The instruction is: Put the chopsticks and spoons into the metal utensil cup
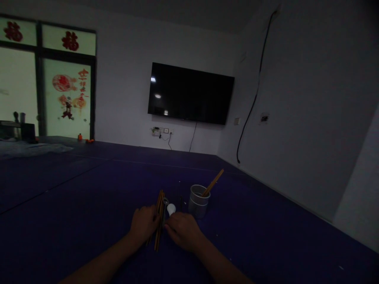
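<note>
Wooden chopsticks (159, 236) lie in a narrow bundle on the dark blue surface. My left hand (144, 223) is closed at their left side, its fingertips curled against them. Beside the bundle lies a slim metal utensil with a ring-like end (166, 201). A white spoon (171, 208) shows its rounded head just above my right hand (184, 230), which is closed over where its handle would be; the handle is hidden. Right of the hands stands a grey metal cup (198, 205), upright, with more chopsticks (214, 183) leaning out to the right.
The dark blue surface (124, 177) reaches to the walls, with small white specks on it. A small dark stick-like item (181, 202) is left of the cup. Orange objects (79, 137) sit far left near a glass door. A television (191, 92) hangs on the wall.
</note>
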`<state>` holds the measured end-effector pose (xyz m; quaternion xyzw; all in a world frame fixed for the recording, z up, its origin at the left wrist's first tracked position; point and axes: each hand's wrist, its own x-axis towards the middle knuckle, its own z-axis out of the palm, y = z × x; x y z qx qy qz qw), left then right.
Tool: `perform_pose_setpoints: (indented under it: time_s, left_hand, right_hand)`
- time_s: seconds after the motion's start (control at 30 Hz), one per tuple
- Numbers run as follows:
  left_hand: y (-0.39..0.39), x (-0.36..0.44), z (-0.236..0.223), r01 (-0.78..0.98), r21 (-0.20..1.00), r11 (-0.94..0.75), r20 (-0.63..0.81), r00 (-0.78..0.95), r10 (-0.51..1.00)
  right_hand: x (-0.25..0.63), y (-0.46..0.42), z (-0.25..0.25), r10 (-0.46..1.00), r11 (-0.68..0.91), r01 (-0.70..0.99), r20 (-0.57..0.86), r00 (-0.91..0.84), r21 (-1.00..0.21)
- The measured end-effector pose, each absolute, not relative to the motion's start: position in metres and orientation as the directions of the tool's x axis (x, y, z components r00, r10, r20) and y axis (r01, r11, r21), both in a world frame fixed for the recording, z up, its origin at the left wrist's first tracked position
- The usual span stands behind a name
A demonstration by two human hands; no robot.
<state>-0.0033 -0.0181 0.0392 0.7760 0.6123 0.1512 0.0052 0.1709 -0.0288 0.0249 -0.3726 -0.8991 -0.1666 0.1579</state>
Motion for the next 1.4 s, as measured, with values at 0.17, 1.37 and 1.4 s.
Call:
perform_pose_setpoints:
  time_s: [0.17,1.37,1.4]
  left_hand:
    - [-0.018,-0.003,0.040,0.954,0.177,-0.242,0.212,0.203,0.956]
    - [-0.023,-0.004,0.046,0.948,0.137,-0.287,0.195,0.258,0.946]
    - [-0.023,-0.003,0.046,0.949,0.134,-0.284,0.194,0.256,0.947]
  right_hand:
    - [0.170,-0.029,0.026,0.615,0.674,0.717,0.404,-0.677,0.175]
    - [0.168,-0.034,0.036,0.665,0.683,0.716,0.281,-0.692,0.145]
    - [0.168,-0.034,0.036,0.667,0.683,0.716,0.277,-0.692,0.144]
